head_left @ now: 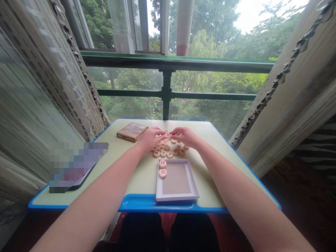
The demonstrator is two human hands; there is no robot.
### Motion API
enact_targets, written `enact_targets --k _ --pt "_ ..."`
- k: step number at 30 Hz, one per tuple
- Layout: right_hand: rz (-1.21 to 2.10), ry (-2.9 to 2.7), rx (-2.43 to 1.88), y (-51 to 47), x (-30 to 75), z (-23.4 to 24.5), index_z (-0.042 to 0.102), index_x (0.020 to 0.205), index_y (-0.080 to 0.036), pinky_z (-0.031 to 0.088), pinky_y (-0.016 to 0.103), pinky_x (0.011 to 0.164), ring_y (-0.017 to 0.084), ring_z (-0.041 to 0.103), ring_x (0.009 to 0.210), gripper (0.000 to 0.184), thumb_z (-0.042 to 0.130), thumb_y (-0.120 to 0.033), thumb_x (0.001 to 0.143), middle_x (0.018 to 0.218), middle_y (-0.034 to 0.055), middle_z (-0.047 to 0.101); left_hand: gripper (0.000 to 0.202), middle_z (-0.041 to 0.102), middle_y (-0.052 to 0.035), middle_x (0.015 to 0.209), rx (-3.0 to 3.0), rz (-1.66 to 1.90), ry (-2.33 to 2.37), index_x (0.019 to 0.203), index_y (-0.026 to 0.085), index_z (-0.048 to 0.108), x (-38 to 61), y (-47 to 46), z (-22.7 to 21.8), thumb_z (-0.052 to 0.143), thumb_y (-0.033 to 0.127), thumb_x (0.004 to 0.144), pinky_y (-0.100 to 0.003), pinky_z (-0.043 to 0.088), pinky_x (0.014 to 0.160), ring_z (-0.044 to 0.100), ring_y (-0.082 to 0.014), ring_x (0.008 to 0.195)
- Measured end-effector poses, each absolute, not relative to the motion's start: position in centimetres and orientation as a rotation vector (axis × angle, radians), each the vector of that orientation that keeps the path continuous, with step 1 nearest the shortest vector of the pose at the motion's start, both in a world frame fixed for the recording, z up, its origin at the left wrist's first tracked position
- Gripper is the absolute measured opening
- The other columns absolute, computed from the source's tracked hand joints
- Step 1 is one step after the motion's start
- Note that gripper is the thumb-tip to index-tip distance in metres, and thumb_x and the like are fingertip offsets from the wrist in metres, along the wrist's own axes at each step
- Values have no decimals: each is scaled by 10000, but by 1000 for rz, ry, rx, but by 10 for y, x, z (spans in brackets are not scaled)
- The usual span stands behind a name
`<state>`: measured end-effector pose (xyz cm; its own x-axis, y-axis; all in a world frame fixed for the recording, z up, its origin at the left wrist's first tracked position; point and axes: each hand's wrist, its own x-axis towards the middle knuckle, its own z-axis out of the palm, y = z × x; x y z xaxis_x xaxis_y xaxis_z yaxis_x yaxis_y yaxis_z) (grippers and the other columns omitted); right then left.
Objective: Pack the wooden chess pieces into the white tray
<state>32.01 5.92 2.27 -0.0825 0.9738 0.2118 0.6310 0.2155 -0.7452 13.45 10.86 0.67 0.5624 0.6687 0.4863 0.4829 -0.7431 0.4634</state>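
Greenery fills the window behind a pale table, and all the action sits mid-table! Left hand and right hand meet almost fingertip to fingertip, fingers gently bent, with a red-marked disc right between them; whether they pinch it or merely brush it, I cannot tell from this angle. Watch the pressure: if one side pushes harder, that disc could skid out or tip onto its neighbours. Just nearer the body than the grip, loose discs crowd together, many touching, so a dropped wrist could scatter them. Nearer still lies the white tray, two red-marked pieces against its left wall, and its near edge overlaps the blue trough; a bump there might tilt or slide it. Left of the grip, a flat box lies just beside the fingers, and a wide flick could shove it. Farthest out, a blurred phone-like slab rests beside the left forearm, exposed to any careless elbow!
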Motion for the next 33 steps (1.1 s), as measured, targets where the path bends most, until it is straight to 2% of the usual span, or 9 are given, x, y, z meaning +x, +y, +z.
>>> enact_targets --k 6,18,28,33 --pt "626 -1773 -1495 58 319 24 685 834 -132 411 201 542 93 529 610 193 650 -254 689 726 30 654 206 666 -44 889 2512 1014 944 883 190 713 134 110 5 594 312 767 -263 472 754 606 -173 830" --pt "752 -1668 -1498 55 318 27 672 831 -125 385 203 531 87 510 594 228 678 -284 668 710 29 646 212 669 -50 870 2487 1085 926 867 182 714 134 110 6 593 324 765 -275 473 714 608 -171 794" --pt "751 -1694 -1500 56 317 25 666 817 -130 403 218 562 97 537 622 215 671 -278 662 733 27 654 262 668 -48 885 2433 1000 927 906 177 707 133 105 9 595 363 759 -251 473 682 600 -155 783" --pt "690 -1796 -1589 57 319 23 674 842 -145 416 219 574 103 549 633 205 647 -278 689 743 23 651 241 673 -41 886 2483 907 967 886 192 717 136 107 5 590 353 759 -268 470 733 600 -162 786"
